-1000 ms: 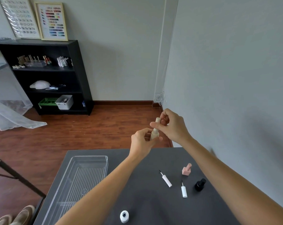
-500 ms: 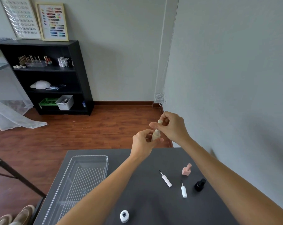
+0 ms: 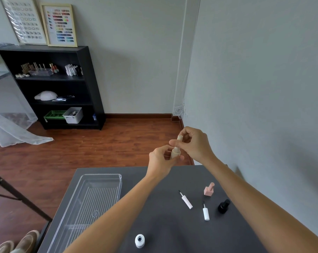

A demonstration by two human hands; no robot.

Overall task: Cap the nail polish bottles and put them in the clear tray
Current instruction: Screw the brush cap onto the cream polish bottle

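Both hands raised above the far edge of the dark bench [image 3: 154, 225], just right of frame centre. Left hand [image 3: 160, 161] closed around the body of a beige nail polish bottle [image 3: 175, 153], thumb and fingers pinching its lower part. Right hand [image 3: 194, 143] closed on the beige cap [image 3: 179, 138] sitting on top of that bottle, fingertips wrapped round it from the right. Bottle and cap held in line, slightly tilted, touching; whether fully screwed down cannot be told.

Clear tray [image 3: 92, 203] on the left part of the bench, long side running away toward the floor, ribbed bottom showing, nothing inside. Right of centre on the bench, a pink bottle [image 3: 208, 189] lying tilted, uncapped. Just below and right of it, a black bottle [image 3: 223, 206], also without its cap. Between these and the left forearm, two white brush caps lying flat: one [image 3: 186, 200] angled with its brush toward upper left, the other [image 3: 206, 212] nearly upright in the frame, brush pointing up. Near the bottom edge, a white bottle [image 3: 139, 241] standing open, dark mouth facing the camera, well apart from the rest.

Upper left of the frame: a black shelf unit [image 3: 88, 84] against the wall, two framed colour charts [image 3: 60, 25] on top. Wooden floor [image 3: 99, 147] between shelf unit and bench.
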